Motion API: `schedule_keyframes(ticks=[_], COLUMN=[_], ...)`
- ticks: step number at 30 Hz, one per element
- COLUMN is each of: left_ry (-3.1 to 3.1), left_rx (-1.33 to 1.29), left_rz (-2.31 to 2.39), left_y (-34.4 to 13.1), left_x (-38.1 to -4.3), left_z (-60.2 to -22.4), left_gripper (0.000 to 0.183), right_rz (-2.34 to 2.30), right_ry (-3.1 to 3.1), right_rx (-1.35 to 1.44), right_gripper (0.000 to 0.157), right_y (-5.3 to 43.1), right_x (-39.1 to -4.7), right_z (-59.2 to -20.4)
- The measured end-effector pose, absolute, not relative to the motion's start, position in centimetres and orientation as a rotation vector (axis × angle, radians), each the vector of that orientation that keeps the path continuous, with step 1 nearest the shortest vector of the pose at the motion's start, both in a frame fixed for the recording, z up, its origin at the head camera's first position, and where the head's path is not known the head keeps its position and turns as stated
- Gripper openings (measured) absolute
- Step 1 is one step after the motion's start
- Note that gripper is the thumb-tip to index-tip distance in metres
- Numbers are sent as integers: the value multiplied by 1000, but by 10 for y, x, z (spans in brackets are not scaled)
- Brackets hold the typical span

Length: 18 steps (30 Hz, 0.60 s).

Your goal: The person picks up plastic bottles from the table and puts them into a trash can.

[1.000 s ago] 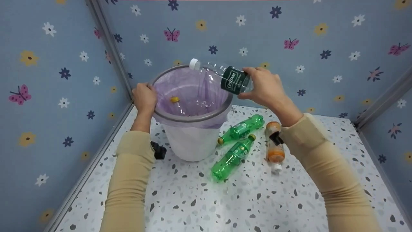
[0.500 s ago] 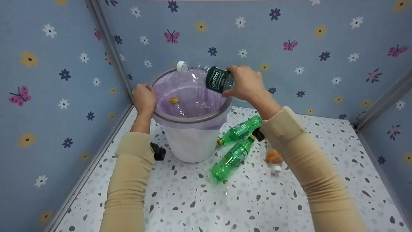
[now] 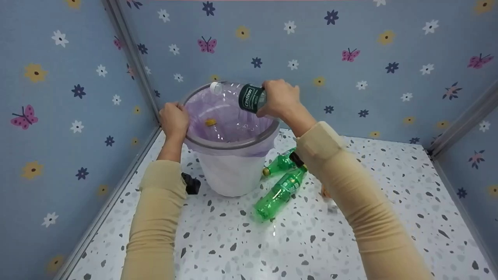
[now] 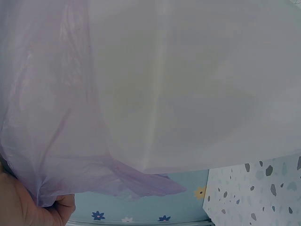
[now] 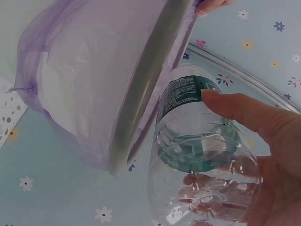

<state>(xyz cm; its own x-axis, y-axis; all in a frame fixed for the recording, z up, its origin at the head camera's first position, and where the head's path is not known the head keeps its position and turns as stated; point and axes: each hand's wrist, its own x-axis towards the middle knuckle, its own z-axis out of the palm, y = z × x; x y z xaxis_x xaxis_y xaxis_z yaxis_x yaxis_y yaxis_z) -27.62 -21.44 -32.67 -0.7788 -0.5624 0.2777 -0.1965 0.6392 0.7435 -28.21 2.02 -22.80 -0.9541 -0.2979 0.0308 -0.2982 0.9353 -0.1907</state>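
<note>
A white trash bin (image 3: 233, 175) with a grey rim (image 3: 233, 145) stands on the table, lined with a purple bin liner (image 3: 198, 111). At its left edge my left hand (image 3: 174, 119) grips the liner at the rim; the left wrist view shows the fingers pinching a fold of the film. Over the bin's opening, my right hand (image 3: 281, 99) holds a clear plastic water bottle (image 5: 197, 155) with a dark green label and white cap. The bottle lies nearly level, cap pointing left. Down inside the bin, a yellow-capped clear bottle (image 3: 212, 124) shows.
Two green plastic bottles (image 3: 279, 194) lie on the speckled table (image 3: 241, 249) right of the bin, one partly behind the right sleeve. Another bottle with an orange part (image 3: 325, 192) is mostly hidden by that arm. Flowered wall panels (image 3: 373, 89) enclose the table.
My right hand has carried the water bottle left, from the bin's right edge to over its opening. The right arm now covers most of the orange bottle. My left hand stays at the rim.
</note>
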Motion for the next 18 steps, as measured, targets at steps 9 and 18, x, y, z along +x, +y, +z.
schedule_keyframes(ticks=[9,18], left_ry=[-2367,-2359], left_rx=[567,573], left_rz=[-983,-990], left_y=[-214,-215], left_x=[-276,-277], left_z=[-327,-328], left_gripper=[30,33], right_rz=[264,277], right_ry=[-3095,-3068], right_rx=[471,469], right_gripper=[64,58], right_y=[13,7], right_x=[-287,-295], right_z=[-234,-244])
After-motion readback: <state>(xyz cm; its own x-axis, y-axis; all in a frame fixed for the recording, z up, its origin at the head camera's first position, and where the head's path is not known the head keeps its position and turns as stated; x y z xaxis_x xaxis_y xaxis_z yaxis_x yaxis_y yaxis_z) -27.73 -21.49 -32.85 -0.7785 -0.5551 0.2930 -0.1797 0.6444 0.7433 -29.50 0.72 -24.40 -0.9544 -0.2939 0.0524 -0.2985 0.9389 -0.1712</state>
